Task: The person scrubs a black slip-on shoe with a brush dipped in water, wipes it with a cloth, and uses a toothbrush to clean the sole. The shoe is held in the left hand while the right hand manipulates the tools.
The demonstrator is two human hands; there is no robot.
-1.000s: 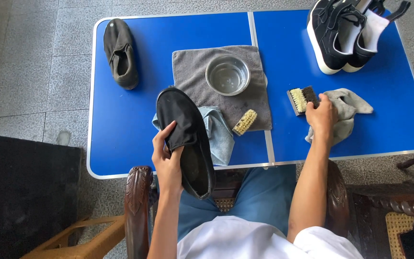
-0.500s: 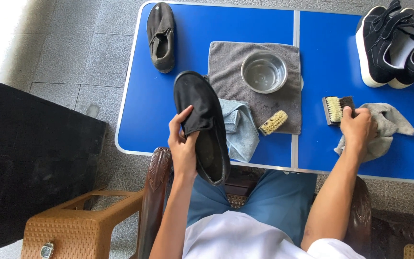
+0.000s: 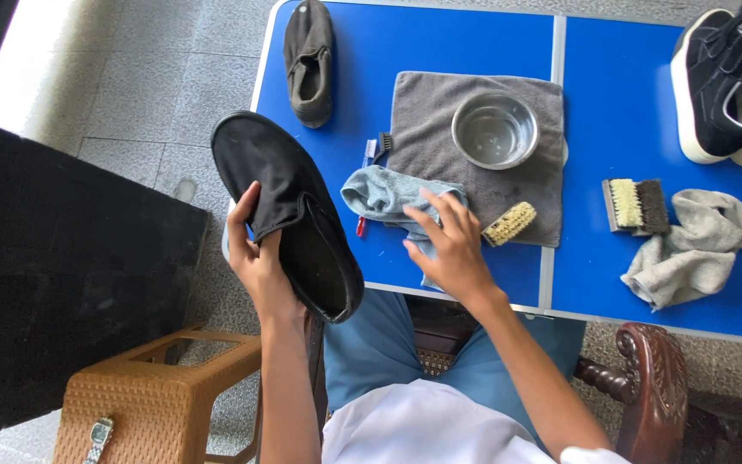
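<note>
My left hand (image 3: 258, 251) grips a black slip-on shoe (image 3: 289, 210), held over the left front edge of the blue folding table (image 3: 474, 39). My right hand (image 3: 448, 245) rests with spread fingers on a crumpled light blue cloth (image 3: 380, 196) near the table's front edge. A toothbrush (image 3: 369, 159) lies partly under that cloth. Just right of my fingers lies a small yellow-bristled brush (image 3: 509, 222) on a grey towel (image 3: 422, 137), which also carries a metal bowl (image 3: 495, 130).
A second black slip-on (image 3: 309, 60) lies at the table's far left. A dark-handled brush (image 3: 635, 206) and grey rag (image 3: 693, 249) lie to the right, black sneakers (image 3: 723, 82) at far right. A wicker stool (image 3: 152, 399) with a wristwatch (image 3: 97, 436) stands on the floor left.
My right hand has left the grey rag and brush on the right and moved left onto the light blue cloth. My left hand has swung the shoe further left, off the cloth.
</note>
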